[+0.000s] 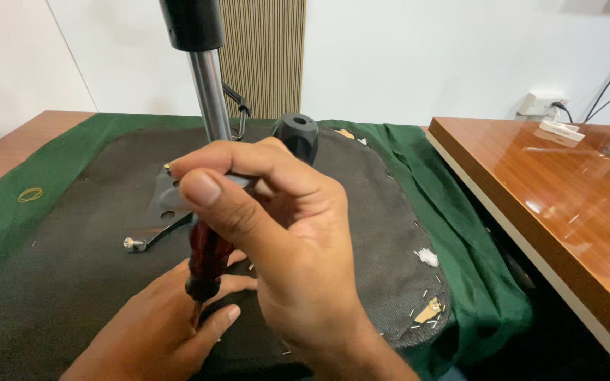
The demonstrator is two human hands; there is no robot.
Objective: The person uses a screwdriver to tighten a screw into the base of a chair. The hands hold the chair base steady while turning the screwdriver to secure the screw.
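Observation:
My right hand (284, 240) is closed around the dark red handle of a screwdriver (206, 257), held nearly upright with its tip pointing down onto the black fabric underside of a chair seat (361, 212). My left hand (153, 328) lies on the fabric beneath it, fingers curled round the screwdriver's shaft near the tip. Just behind the hands sits a black metal bracket (167, 204) with a silver bolt (132, 244) at its left end. A shiny metal column (210, 92) rises from the bracket, and a black knob (296, 134) stands to its right.
The seat rests on a green cloth (460, 212) over a wooden table (8, 152). Several staples and torn white fluff (427, 257) dot the seat's right edge. A glossy wooden desk (566, 190) stands to the right, with a wall socket and cables (548, 106) behind it. A rubber band (30, 195) lies at left.

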